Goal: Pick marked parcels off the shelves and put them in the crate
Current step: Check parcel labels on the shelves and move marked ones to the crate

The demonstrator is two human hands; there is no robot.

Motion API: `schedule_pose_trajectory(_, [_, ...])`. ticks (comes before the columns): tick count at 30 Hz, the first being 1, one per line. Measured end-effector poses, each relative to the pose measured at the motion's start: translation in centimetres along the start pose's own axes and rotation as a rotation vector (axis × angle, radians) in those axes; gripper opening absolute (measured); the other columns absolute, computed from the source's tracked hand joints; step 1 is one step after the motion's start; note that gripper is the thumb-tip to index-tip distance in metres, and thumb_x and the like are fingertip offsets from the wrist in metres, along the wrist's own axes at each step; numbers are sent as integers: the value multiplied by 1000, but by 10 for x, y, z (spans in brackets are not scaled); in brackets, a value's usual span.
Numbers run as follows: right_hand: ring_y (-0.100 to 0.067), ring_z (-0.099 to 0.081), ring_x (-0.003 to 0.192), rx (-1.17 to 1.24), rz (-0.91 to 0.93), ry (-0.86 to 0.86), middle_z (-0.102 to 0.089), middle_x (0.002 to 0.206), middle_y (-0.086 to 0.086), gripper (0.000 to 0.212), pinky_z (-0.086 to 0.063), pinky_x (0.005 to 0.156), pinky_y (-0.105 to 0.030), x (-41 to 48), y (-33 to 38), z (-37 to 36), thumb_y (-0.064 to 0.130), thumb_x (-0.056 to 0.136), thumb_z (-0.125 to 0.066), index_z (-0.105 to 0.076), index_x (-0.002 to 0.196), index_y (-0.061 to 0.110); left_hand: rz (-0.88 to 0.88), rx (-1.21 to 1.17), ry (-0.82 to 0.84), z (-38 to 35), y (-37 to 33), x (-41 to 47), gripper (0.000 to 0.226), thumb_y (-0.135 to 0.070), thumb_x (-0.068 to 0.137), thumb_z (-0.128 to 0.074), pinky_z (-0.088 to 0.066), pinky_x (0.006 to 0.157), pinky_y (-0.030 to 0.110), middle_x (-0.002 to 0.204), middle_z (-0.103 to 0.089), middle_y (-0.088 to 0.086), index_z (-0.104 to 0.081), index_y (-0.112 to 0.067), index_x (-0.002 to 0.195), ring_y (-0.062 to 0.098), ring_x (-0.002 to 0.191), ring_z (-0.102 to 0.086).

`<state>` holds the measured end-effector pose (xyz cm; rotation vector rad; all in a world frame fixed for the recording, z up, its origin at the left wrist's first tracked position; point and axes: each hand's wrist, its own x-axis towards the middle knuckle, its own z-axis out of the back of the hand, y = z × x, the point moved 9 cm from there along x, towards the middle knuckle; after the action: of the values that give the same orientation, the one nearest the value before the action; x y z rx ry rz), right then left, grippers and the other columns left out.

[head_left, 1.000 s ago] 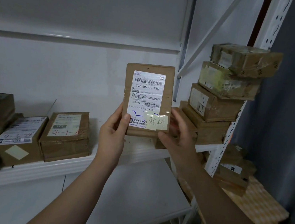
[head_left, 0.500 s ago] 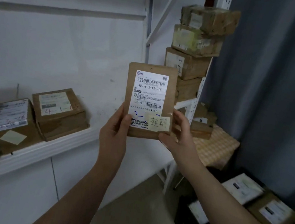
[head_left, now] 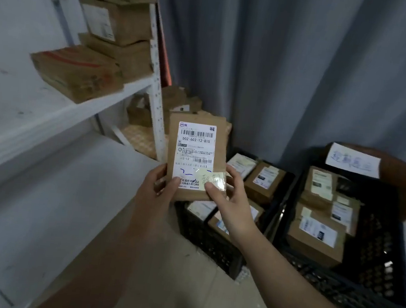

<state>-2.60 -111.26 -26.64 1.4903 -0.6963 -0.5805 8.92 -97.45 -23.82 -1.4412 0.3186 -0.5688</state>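
Note:
I hold a flat brown parcel (head_left: 197, 143) upright in both hands; it carries a white shipping label and a yellow sticky note with handwriting. My left hand (head_left: 159, 189) grips its lower left corner, my right hand (head_left: 229, 200) its lower right, thumb on the note. Just behind and below the parcel stands a black crate (head_left: 213, 244) with several labelled parcels inside. A second black crate (head_left: 372, 266) to the right also holds several parcels, with a handwritten paper sign (head_left: 353, 160) behind it.
A white metal shelf (head_left: 56, 112) runs along the left, carrying a flat box (head_left: 76, 71) and a stack of cardboard boxes (head_left: 118, 23) by its upright post. More boxes sit behind the post on a checked surface. A grey curtain (head_left: 310, 64) hangs behind the crates.
The view has swung right and down from the shelf to the crates on the floor. Both hands still hold the same parcel, now lower and over the left crate.

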Motion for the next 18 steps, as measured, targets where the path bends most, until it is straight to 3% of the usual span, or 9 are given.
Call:
schedule_pose_trajectory(3, [-10,-53,118,7,-49,-100,-56,122,11,51,-51,96,-37,-14,-17,67,27,84,-72,-44,124,38,2,56,134,-69,6,-13,27,-23,95,-55,-41,65,-1,103,-61,-21,-51,-29,120,-15,86,-58])
schedule_pose_trajectory(7, [-13,-56,116,13,-73,-201,-57,124,3,48,-53,90,-31,-33,-28,165,26,82,-74,-47,120,36,45,89,227,-167,19,-33,30,-28,96,-52,-40,64,0,107,-62,-15,-50,-24,125,-10,92,-56])
schedule_pose_trajectory(9, [-12,-57,113,-13,-95,-263,-57,120,5,52,-52,94,-35,-42,-33,216,24,83,-73,-44,126,28,74,80,257,-216,25,-47,27,-27,96,-52,-44,72,9,105,-63,-14,-51,-25,123,0,97,-60])
schedule_pose_trajectory(12, [-13,-58,110,-8,-152,-315,-55,119,8,54,-55,89,-38,-52,-41,285,25,83,-73,-41,126,32,116,54,317,-286,32,-66,30,-31,95,-52,-49,88,31,114,-63,-7,-52,-27,125,12,107,-59])
schedule_pose_trajectory(15, [-9,-56,109,-37,-190,-345,-51,124,5,58,-54,78,-19,-57,-50,346,29,84,-70,-34,130,32,130,69,375,-346,35,-78,27,-37,93,-55,-47,89,31,116,-60,-12,-49,-37,119,8,108,-56])
schedule_pose_trajectory(18, [-12,-55,115,-29,-235,-374,-52,127,2,63,-52,92,-29,-56,-64,395,31,84,-71,-30,132,31,146,82,437,-394,35,-83,33,-42,90,-58,-46,86,26,119,-59,-14,-51,-36,122,3,108,-54])
